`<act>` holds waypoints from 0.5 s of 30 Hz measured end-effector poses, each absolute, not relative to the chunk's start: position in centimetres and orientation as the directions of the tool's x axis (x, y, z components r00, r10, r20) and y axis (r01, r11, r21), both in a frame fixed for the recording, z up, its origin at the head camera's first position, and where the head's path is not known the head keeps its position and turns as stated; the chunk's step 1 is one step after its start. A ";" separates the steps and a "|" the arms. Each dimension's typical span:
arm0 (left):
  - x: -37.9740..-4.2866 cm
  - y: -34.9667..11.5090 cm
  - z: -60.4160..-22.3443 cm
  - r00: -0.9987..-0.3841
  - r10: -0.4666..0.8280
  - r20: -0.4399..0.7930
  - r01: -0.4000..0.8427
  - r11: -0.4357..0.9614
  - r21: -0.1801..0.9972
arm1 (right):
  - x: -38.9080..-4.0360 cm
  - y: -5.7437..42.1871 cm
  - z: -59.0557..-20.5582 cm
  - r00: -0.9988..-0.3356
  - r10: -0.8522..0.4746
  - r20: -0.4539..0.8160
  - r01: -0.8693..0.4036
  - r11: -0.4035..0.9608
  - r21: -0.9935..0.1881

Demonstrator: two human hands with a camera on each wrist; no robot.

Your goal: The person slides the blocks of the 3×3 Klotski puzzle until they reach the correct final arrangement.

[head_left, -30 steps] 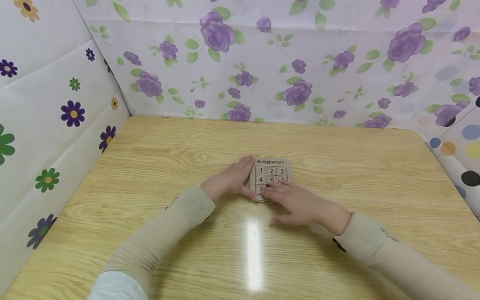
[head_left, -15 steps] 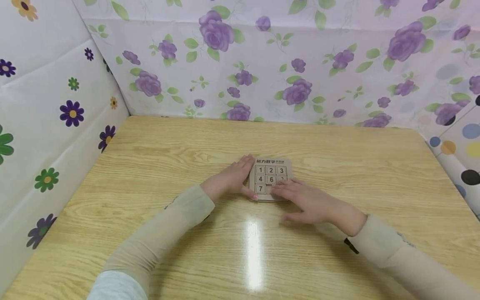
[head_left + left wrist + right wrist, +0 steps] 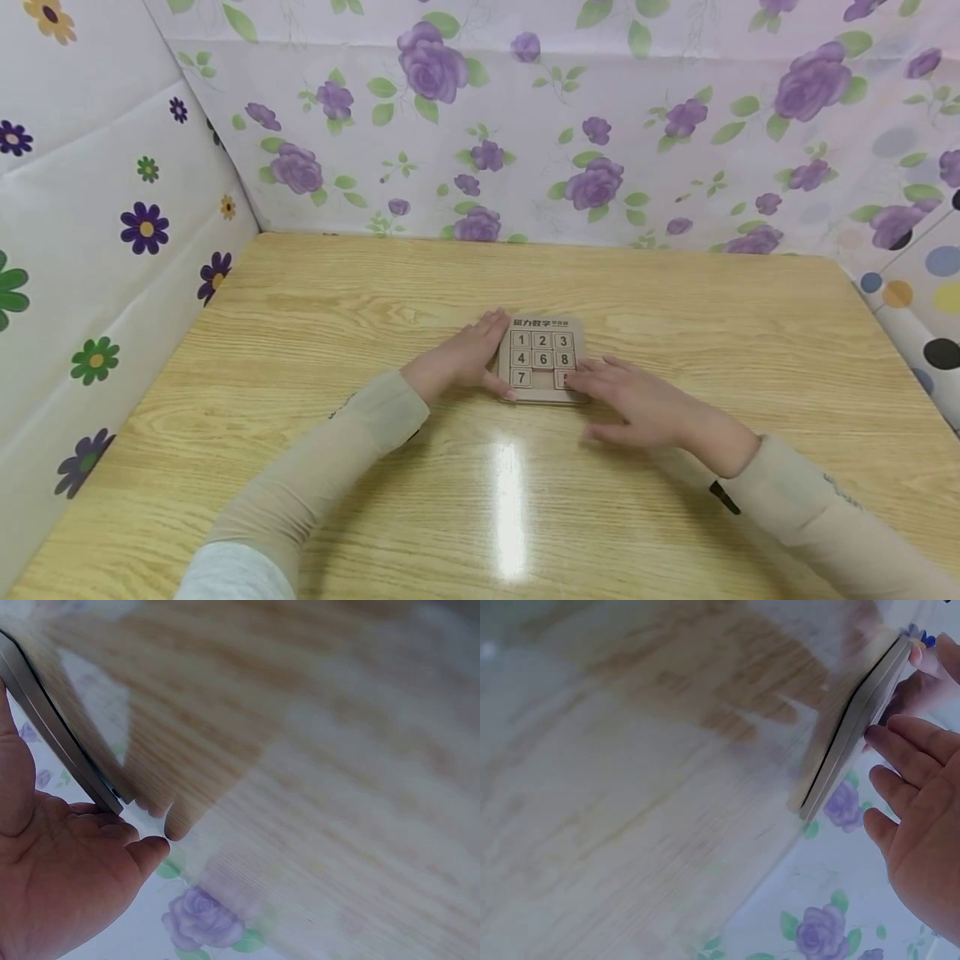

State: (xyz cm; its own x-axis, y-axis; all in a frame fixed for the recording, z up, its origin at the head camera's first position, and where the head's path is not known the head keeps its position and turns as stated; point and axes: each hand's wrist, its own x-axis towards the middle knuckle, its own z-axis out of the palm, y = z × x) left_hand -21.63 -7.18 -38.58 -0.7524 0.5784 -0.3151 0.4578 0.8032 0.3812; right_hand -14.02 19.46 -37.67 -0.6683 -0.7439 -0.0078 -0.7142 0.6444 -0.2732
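A flat wooden number sliding puzzle [image 3: 543, 396] lies on the table, dark lettering along its far edge. Its tiles read 1, 2, 3, then 4, 6, 8, with tile 7 [image 3: 521, 378] at the near left. The near-row middle slot [image 3: 542, 378] is bare. Tile 5 [image 3: 562, 379], partly covered by fingertips, sits at the near right. My left hand [image 3: 468, 357] holds the puzzle's left side, thumb at the near corner and fingers along the edge. My right hand [image 3: 648, 406] touches tile 5 with extended fingertips. The right wrist view shows that hand [image 3: 930, 802] beside the puzzle's edge [image 3: 847, 735].
The wood-grain table [image 3: 360, 283] stretches around the puzzle on every side. A purple-flowered cloth [image 3: 517, 117] hangs behind it. Flower-printed cloth [image 3: 112, 275] borders the left, and dotted cloth [image 3: 926, 292] the right.
My right hand has moved rightward across the puzzle, and tile 5 now shows at the near right. The middle slot and tile 8 have come into sight. My left hand has stayed in place.
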 end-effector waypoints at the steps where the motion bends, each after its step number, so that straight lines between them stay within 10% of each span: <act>1: -21.6 -7.2 -38.6 -0.753 0.578 -0.315 0.457 0.803 0.382 | -14.0 19.5 -37.7 -0.664 -0.747 -0.005 -0.719 0.641 -0.270; 15: -21.5 -7.1 -38.4 -0.754 0.577 -0.314 0.455 0.804 0.384 | -14.1 17.8 -38.0 -0.618 -0.786 0.007 -0.761 0.597 -0.253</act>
State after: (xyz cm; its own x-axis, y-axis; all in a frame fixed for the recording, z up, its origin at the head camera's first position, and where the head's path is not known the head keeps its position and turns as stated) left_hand -21.50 -7.15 -38.36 -0.7540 0.5769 -0.3141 0.4548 0.8035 0.3841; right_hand -14.10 17.85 -37.97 -0.6183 -0.7859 0.0065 -0.7614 0.5969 -0.2530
